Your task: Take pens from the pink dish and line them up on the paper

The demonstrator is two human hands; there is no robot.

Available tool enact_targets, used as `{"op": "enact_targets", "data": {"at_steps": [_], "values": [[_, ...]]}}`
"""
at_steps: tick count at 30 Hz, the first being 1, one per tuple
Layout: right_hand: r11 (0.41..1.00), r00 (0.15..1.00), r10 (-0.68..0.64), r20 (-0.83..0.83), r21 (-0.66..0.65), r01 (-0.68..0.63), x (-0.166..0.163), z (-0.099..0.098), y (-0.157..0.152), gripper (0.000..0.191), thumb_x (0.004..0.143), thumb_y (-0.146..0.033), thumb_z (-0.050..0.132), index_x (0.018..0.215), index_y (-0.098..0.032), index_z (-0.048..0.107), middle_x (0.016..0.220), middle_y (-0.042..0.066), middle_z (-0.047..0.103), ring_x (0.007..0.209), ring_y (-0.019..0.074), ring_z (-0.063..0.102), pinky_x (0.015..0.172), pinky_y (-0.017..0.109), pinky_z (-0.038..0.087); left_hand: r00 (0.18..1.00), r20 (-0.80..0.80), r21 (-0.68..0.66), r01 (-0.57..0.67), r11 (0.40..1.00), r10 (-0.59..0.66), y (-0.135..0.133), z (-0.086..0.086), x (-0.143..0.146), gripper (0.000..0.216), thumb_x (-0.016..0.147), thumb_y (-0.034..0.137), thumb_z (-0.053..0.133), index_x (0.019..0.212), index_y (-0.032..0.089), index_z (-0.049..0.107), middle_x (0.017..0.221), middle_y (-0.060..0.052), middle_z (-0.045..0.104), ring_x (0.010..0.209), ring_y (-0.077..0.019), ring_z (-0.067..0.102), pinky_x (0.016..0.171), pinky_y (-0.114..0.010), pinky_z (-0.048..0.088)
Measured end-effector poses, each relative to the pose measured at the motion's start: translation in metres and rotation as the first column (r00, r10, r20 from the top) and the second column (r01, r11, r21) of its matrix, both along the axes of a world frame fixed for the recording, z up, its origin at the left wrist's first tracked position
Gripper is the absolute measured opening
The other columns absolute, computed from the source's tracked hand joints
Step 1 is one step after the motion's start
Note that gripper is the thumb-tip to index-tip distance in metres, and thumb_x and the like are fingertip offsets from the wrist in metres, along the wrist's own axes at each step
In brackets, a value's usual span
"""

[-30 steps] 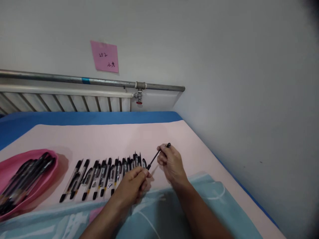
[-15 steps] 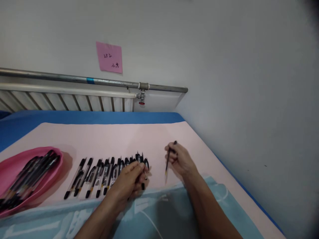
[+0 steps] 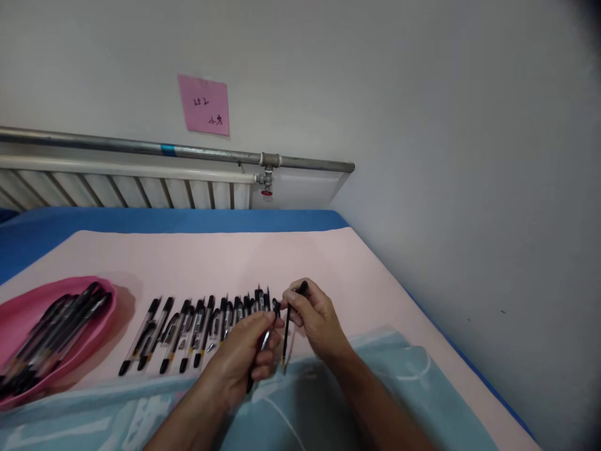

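Observation:
My left hand [image 3: 241,347] is closed around a clear pen barrel [image 3: 265,340] with black parts at both ends, tilted upward to the right. Fingers cover much of it. In a pinch of my right hand [image 3: 319,322] hangs a thin dark pen refill [image 3: 286,338], yellowish at its lower end. A black piece [image 3: 303,288] shows at the top of that hand; whether it joins the refill I cannot tell. The two hands are close together. Left of them lies a row of pens taken apart [image 3: 188,332], with clear barrels, black caps and dark refills.
A pink basin [image 3: 101,332] with several black-capped pens stands at the left. A pink sheet [image 3: 211,257] covers the blue surface [image 3: 188,220], with a light-blue patterned cloth [image 3: 399,363] along the front. Behind are a radiator [image 3: 154,191] and a metal pipe [image 3: 310,164]; a wall rises at the right.
My right hand has moved left with the refill, up beside my left hand. The barrel in my left hand now shows more plainly between the fingers.

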State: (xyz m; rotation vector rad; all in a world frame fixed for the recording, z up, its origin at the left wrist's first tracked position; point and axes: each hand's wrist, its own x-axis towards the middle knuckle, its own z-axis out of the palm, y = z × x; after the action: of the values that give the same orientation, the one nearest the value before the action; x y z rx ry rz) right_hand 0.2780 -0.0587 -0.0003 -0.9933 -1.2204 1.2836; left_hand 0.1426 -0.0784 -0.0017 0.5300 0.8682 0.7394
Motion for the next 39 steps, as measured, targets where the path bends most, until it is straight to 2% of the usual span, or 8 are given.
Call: {"op": "enact_targets", "data": {"at_steps": [4, 8, 12, 16, 21, 24, 29, 39], "values": [[0.995, 0.994, 0.094, 0.048, -0.039, -0.092, -0.003, 0.000, -0.002, 0.013, 0.079, -0.030, 0.053, 0.074, -0.019, 0.047, 0.062, -0.005, 0.046, 0.045, 0.0052, 0.035, 0.042, 0.019, 0.027, 0.999, -0.040, 0.022, 0.029, 0.999, -0.028, -0.001, -0.001, 0.001, 0.024, 0.075, 0.039, 0.057, 0.074, 0.016, 0.052, 0.054, 0.006, 0.045, 0.034, -0.0010, 0.030, 0.030, -0.013, 0.014], [1.000, 0.990, 0.014, 0.142, 0.007, -0.015, -0.004, -0.003, 0.000, 0.013, 0.081, -0.029, 0.051, 0.073, -0.019, 0.047, 0.056, -0.006, 0.043, 0.045, 0.0062, 0.035, 0.044, 0.020, 0.030, 0.999, -0.020, 0.078, 0.039, 0.996, -0.037, -0.004, -0.005, 0.005, 0.030, 0.076, 0.043, 0.054, 0.067, 0.015, 0.051, 0.051, 0.004, 0.046, 0.035, -0.0043, 0.036, 0.031, -0.016, 0.028], [0.996, 0.975, -0.081, 0.206, 0.051, 0.072, 0.006, -0.007, 0.008, 0.012, 0.080, -0.029, 0.050, 0.072, -0.020, 0.048, 0.053, -0.007, 0.042, 0.048, 0.0080, 0.040, 0.049, 0.022, 0.034, 0.990, -0.117, 0.122, 0.092, 0.988, -0.077, -0.003, -0.008, 0.003, 0.033, 0.076, 0.046, 0.052, 0.068, 0.014, 0.054, 0.058, -0.001, 0.055, 0.049, -0.0112, 0.052, 0.047, -0.025, 0.045], [0.984, 0.955, -0.164, 0.246, 0.106, 0.141, 0.025, -0.010, 0.020, 0.013, 0.079, -0.031, 0.049, 0.072, -0.020, 0.048, 0.052, -0.007, 0.041, 0.051, 0.0100, 0.044, 0.055, 0.023, 0.037, 0.941, -0.333, 0.272, 0.032, 0.962, 0.063, 0.007, -0.004, -0.012, 0.031, 0.074, 0.045, 0.054, 0.077, 0.014, 0.057, 0.063, -0.001, 0.057, 0.055, -0.0119, 0.054, 0.049, -0.024, 0.044], [0.986, 0.815, -0.159, 0.557, 0.132, 0.102, 0.038, -0.019, 0.038, 0.013, 0.077, -0.028, 0.048, 0.067, -0.020, 0.047, 0.057, -0.005, 0.046, 0.057, 0.0119, 0.045, 0.056, 0.024, 0.034, 0.899, -0.346, 0.351, -0.143, 0.926, 0.269, 0.018, 0.007, -0.028, 0.031, 0.070, 0.044, 0.057, 0.082, 0.016, 0.058, 0.063, 0.001, 0.056, 0.050, -0.0107, 0.052, 0.045, -0.024, 0.043], [0.989, 0.759, -0.122, 0.640, 0.139, 0.043, 0.034, -0.025, 0.049, 0.013, 0.077, -0.026, 0.045, 0.065, -0.020, 0.047, 0.059, -0.004, 0.049, 0.059, 0.0122, 0.044, 0.056, 0.024, 0.033, 0.898, -0.352, 0.352, -0.135, 0.926, 0.265, 0.019, 0.011, -0.031, 0.028, 0.073, 0.042, 0.054, 0.083, 0.016, 0.057, 0.064, 0.001, 0.056, 0.051, -0.0104, 0.052, 0.045, -0.023, 0.043], [0.990, 0.750, -0.039, 0.660, 0.128, -0.061, 0.023, -0.031, 0.057, 0.012, 0.076, -0.025, 0.045, 0.065, -0.020, 0.047, 0.060, -0.004, 0.049, 0.059, 0.0119, 0.043, 0.055, 0.024, 0.031, 0.899, -0.365, 0.363, -0.103, 0.926, 0.243, 0.018, 0.013, -0.031, 0.024, 0.077, 0.039, 0.050, 0.081, 0.016, 0.056, 0.065, 0.001, 0.055, 0.051, -0.0105, 0.052, 0.044, -0.022, 0.041], [0.989, 0.799, -0.137, 0.586, 0.040, 0.140, 0.032, -0.041, 0.057, 0.013, 0.076, -0.031, 0.045, 0.067, -0.020, 0.047, 0.054, -0.004, 0.049, 0.048, 0.0115, 0.044, 0.047, 0.023, 0.033, 0.899, -0.363, 0.389, -0.094, 0.916, 0.246, 0.016, 0.012, -0.032, 0.023, 0.077, 0.039, 0.051, 0.081, 0.017, 0.056, 0.067, -0.001, 0.055, 0.053, -0.0111, 0.052, 0.044, -0.022, 0.041]]}}
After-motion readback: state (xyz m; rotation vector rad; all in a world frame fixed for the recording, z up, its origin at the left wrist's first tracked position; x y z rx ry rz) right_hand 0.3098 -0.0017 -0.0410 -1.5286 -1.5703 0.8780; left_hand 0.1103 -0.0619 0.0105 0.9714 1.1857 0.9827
